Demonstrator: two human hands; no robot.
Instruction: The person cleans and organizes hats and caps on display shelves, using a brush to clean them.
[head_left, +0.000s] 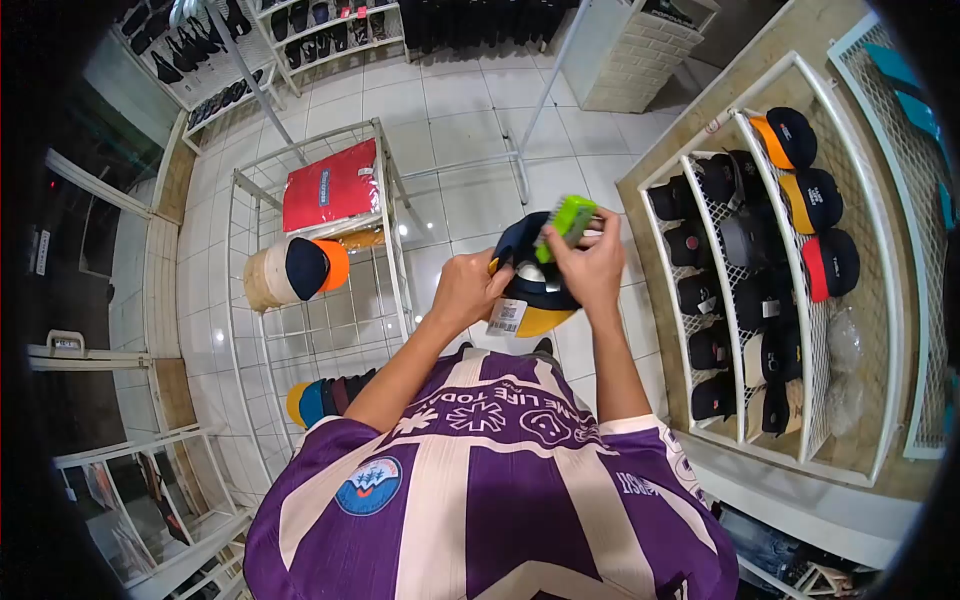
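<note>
A navy cap with a yellow brim [548,324] is held in front of my chest, its hollow inside facing up toward me. My left hand [465,292] grips the cap's left edge, thumb over the rim. A white price tag with a barcode [508,316] hangs from the cap near those fingers. In my right hand [592,265] is a bright green brush [570,222], held between thumb and fingers over the cap's right side, overlapping its edge in this view.
To the right, a white rack [742,300] holds rows of caps. On the left, a wire stand [238,300] carries a red packaged garment [330,187] and stacked caps [295,270]. Shelves of footwear [325,30] line the back, and a thin metal rail [470,163] runs low across the tiles.
</note>
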